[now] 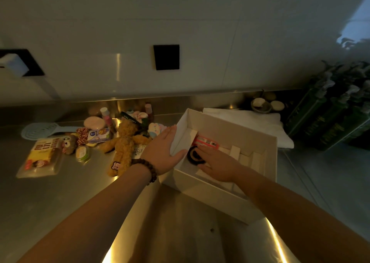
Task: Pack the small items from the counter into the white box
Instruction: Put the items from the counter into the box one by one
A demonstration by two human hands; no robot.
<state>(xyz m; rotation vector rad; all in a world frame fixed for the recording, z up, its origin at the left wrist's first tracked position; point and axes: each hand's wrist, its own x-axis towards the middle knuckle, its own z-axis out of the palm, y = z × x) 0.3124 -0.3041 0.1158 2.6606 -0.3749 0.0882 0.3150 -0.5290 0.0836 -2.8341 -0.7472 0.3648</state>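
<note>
Dim steel worktop (60,192) under us. Our right hand (217,165), fingers flat and holding nothing, lies in the box (210,200) over a black ring (193,154); our left hand (162,152), flat too, steadies its wall. Box white, open, with dividers, at 3 o'clock. Bear (124,144) and most items wait at 10: we judge it barely begun.

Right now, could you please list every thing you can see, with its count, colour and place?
white box: 1, white, counter right
round item: 1, black, inside box
flat pack: 1, red-white, inside box
plush toy: 1, brown, left of box
snack packet: 1, clear, counter left
hairbrush: 1, pale blue, far left
towel: 1, white, behind box
left hand: flat against box's left wall
right hand: inside box, over the black round item
</note>
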